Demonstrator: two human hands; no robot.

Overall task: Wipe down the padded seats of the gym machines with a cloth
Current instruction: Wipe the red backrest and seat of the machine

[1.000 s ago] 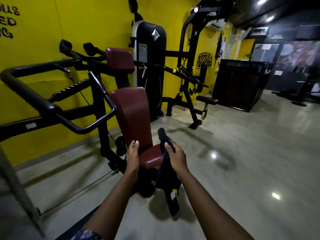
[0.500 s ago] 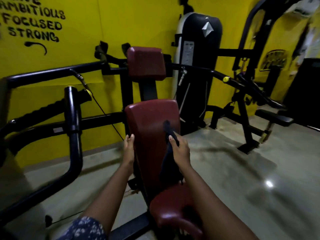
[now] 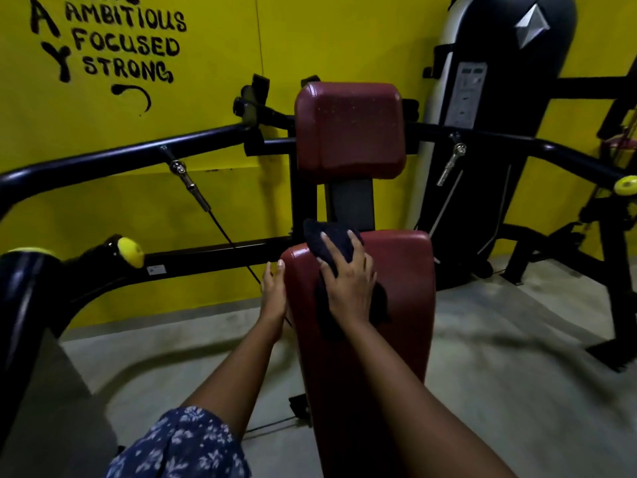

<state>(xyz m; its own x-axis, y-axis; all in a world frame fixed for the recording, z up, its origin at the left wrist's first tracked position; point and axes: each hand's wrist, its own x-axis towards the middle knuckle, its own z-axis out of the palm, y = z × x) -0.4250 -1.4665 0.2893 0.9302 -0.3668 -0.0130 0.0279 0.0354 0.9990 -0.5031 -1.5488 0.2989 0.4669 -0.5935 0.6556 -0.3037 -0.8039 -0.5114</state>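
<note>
the right hand (image 3: 348, 288) lies flat on the dark cloth (image 3: 331, 243), with the fingers (image 3: 327, 251) spread and pressing it against the top left corner of the long red back pad (image 3: 396, 305). so this hand is not clenched; it holds the cloth by pressure of the palm, and part of the cloth hangs out below the wrist. the left hand (image 3: 274, 291) is released, with straight fingers, and it rests against the left side edge of the same pad, holding nothing.

the long axis of the pad runs from the cloth down toward the person, and most of its red surface lies below and to the right of the right hand's fingers. i judge that the coming stroke should go downward along this axis, and then repeat further to the right. the right hand is the nearer one for this, because it is already on the face of the pad. the upper red head pad (image 3: 348, 129) is above the cloth, apart from it, beyond a short black post (image 3: 351, 205). the seat itself is not in view.
</note>
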